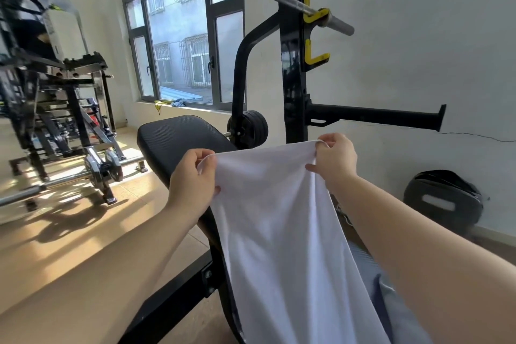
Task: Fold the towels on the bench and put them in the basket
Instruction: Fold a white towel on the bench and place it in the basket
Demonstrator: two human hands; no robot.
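So the white towel (pixel 279 232) is up in the air over the near half of the bench (pixel 178 139), held by its short top edge. The rest drops down and back toward the person, so its long axis runs pretty much along the length of the bench. The bottom end goes out of view at the lower edge, so I can't tell if it's lying on the pad or just dangling. The left hand (pixel 192 176) pinches the top left corner between thumb and curled fingers, and the right hand (pixel 335 159) does the same on the top right corner, sitting a touch higher and further out. The top edge is pulled fairly taut between them with a small dip in the middle. Both hands are already on it, so neither is "nearer". What matters, I reckon, is that the free end is below and toward the body, so the fold has to bring the held edge down along that long axis to meet it, or lay it flat on the pad first. The far end of the bench is bare black padding just past the hands. A bluish-grey cloth (pixel 391 304) peeks out from under the towel's right side, maybe another towel, hard to say. Off to the right by the wall sits a dark round thing (pixel 444 198) with a handle slot. It could be the basket, and if so it's on the right hand's side, well apart from the bench.
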